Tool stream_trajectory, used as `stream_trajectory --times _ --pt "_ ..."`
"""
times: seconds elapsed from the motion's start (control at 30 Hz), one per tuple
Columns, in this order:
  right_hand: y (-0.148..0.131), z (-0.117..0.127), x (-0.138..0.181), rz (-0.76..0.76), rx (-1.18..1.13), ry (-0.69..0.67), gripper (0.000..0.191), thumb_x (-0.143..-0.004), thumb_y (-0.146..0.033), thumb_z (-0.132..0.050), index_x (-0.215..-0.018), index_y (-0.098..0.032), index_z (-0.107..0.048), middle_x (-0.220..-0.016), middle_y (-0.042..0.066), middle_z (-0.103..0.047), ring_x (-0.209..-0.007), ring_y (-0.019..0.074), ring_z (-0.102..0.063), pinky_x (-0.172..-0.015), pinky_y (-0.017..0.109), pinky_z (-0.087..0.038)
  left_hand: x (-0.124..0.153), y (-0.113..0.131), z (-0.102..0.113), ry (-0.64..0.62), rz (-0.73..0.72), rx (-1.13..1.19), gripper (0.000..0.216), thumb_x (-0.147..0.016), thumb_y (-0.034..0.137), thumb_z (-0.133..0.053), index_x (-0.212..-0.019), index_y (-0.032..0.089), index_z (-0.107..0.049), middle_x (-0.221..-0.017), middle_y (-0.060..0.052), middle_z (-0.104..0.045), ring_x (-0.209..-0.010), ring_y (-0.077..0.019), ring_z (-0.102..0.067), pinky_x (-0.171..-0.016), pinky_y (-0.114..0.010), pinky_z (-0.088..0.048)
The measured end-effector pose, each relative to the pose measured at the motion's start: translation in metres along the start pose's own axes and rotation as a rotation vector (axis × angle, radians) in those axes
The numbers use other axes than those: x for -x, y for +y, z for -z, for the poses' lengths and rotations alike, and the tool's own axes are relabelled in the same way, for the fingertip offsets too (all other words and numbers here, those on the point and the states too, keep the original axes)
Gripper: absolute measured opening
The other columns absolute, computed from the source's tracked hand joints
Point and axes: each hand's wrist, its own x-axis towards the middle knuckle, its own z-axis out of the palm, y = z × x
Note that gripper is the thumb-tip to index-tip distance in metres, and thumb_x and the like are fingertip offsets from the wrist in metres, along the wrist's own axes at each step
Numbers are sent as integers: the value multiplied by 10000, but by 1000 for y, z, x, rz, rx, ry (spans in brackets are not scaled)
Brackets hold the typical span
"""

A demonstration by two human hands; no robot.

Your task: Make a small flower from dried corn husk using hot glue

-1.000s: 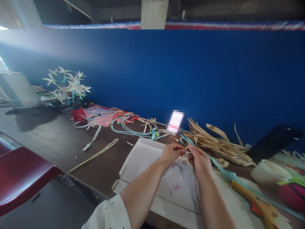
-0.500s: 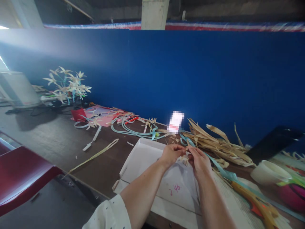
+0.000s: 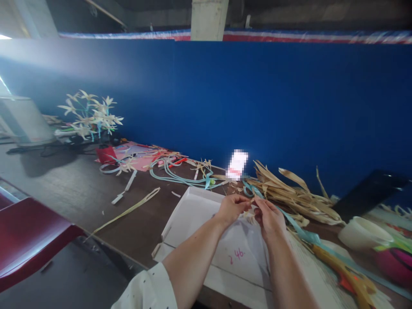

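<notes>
My left hand and my right hand meet fingertip to fingertip above a flat white box on the dark table. Both are closed in a pinch on a small piece of dried husk held between them. Just behind my hands lies a pile of dried husk leaves, with a light blue ribbon trailing out of it to the right.
Light blue cords and scraps lie further back. A bunch of husk flowers stands at the far left by a red container. A white bowl sits right, orange-handled scissors near it. A red chair is at lower left.
</notes>
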Motion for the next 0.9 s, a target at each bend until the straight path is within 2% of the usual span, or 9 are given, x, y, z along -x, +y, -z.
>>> stream_trajectory --times 0.7,0.9 --pt "3 3 -5 30 15 20 394 -477 -421 -836 -688 -137 -663 -661 14 -630 -446 52 -401 -343 162 -251 1 4 -1 4 24 25 231 -669 284 -696 -831 120 -709 -629 -4 -617 -561 -78 -491 -557 -208 -378" --pt "3 3 -4 16 34 27 386 -492 -423 -826 -716 -146 -676 -588 -7 -596 -410 52 -385 -343 172 -269 0 2 -1 11 -3 60 158 -669 229 -687 -786 123 -700 -601 6 -608 -557 -78 -499 -593 -214 -401"
